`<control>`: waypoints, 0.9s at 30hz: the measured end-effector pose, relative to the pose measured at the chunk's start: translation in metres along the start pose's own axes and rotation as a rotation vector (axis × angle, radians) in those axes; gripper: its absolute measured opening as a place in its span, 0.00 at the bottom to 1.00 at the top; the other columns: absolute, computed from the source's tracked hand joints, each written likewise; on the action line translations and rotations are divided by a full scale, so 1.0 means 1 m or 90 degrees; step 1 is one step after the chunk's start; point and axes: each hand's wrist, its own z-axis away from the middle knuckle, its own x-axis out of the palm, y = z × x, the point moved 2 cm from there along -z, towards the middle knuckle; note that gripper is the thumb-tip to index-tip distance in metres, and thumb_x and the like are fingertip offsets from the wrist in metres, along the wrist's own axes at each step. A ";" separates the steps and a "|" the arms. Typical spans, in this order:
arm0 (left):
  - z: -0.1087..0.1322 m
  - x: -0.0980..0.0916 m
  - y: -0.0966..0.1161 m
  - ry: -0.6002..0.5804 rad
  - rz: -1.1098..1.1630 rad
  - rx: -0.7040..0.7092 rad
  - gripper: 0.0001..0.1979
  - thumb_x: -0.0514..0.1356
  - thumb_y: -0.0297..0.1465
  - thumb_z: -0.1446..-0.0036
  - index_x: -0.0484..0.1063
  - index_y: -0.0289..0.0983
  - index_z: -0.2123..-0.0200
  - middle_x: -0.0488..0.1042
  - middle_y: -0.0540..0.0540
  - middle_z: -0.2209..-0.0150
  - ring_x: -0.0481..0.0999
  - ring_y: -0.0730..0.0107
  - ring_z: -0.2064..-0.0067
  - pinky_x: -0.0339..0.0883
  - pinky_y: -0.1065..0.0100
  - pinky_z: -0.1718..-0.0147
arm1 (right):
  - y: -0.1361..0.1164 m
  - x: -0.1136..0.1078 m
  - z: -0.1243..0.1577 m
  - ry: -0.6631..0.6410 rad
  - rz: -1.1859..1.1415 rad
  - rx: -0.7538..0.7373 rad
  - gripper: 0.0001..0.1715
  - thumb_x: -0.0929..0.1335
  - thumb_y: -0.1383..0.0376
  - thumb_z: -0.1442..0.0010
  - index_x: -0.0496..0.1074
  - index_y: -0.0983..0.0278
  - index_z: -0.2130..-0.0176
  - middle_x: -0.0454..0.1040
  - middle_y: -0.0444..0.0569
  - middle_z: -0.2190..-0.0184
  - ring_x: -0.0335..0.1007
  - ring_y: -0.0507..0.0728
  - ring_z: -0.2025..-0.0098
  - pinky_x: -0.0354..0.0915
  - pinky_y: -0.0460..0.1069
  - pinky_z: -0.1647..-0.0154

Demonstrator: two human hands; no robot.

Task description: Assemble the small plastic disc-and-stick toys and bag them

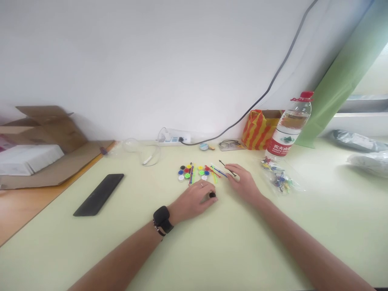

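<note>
My left hand (194, 199) rests on the pale green table (212, 250) with its fingers curled around a small black round piece (212, 195). A black watch sits on that wrist. My right hand (242, 182) lies just to the right, pinching a thin black stick (226, 167) that points up and left. Just beyond both hands lie several small coloured round pieces (185, 172) and several coloured sticks (214, 171).
A black phone (99, 193) lies at the left. A water bottle (288, 127) stands at the back right, beside a striped bag (256, 130) and a clear bag of coloured parts (280, 178). Cardboard boxes (42, 141) sit far left; a power strip (176, 139) lies along the wall.
</note>
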 end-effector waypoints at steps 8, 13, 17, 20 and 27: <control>0.003 -0.001 -0.009 0.064 -0.091 -0.055 0.08 0.59 0.38 0.33 0.70 0.40 0.59 0.77 0.46 0.60 0.75 0.58 0.55 0.67 0.59 0.55 | -0.017 0.003 0.002 -0.111 -0.074 0.007 0.16 0.64 0.71 0.36 0.79 0.59 0.56 0.81 0.49 0.60 0.79 0.58 0.61 0.73 0.52 0.59; 0.002 -0.002 -0.014 0.117 -0.128 -0.129 0.10 0.57 0.40 0.32 0.70 0.40 0.58 0.76 0.44 0.58 0.76 0.57 0.54 0.67 0.57 0.55 | -0.013 -0.001 0.001 -0.066 -0.018 -0.005 0.16 0.63 0.73 0.37 0.78 0.61 0.58 0.81 0.50 0.61 0.78 0.58 0.63 0.71 0.52 0.61; 0.002 -0.002 -0.019 0.112 -0.140 -0.171 0.10 0.56 0.39 0.32 0.70 0.40 0.57 0.76 0.43 0.56 0.76 0.55 0.53 0.68 0.56 0.55 | -0.009 -0.008 -0.001 -0.014 0.007 -0.005 0.15 0.63 0.74 0.37 0.77 0.61 0.60 0.80 0.51 0.63 0.77 0.59 0.62 0.71 0.53 0.59; 0.003 -0.002 -0.018 0.103 -0.149 -0.168 0.09 0.56 0.39 0.32 0.70 0.40 0.58 0.77 0.43 0.58 0.76 0.54 0.53 0.68 0.56 0.56 | -0.010 -0.010 -0.001 -0.007 0.001 -0.005 0.15 0.63 0.75 0.38 0.76 0.61 0.60 0.79 0.50 0.63 0.77 0.59 0.61 0.70 0.53 0.58; 0.002 -0.002 -0.011 0.083 -0.146 -0.095 0.06 0.58 0.37 0.33 0.69 0.40 0.61 0.79 0.46 0.61 0.74 0.55 0.53 0.66 0.55 0.52 | -0.011 -0.006 0.000 -0.025 -0.014 -0.008 0.16 0.63 0.75 0.38 0.76 0.60 0.59 0.79 0.49 0.61 0.77 0.58 0.60 0.70 0.53 0.57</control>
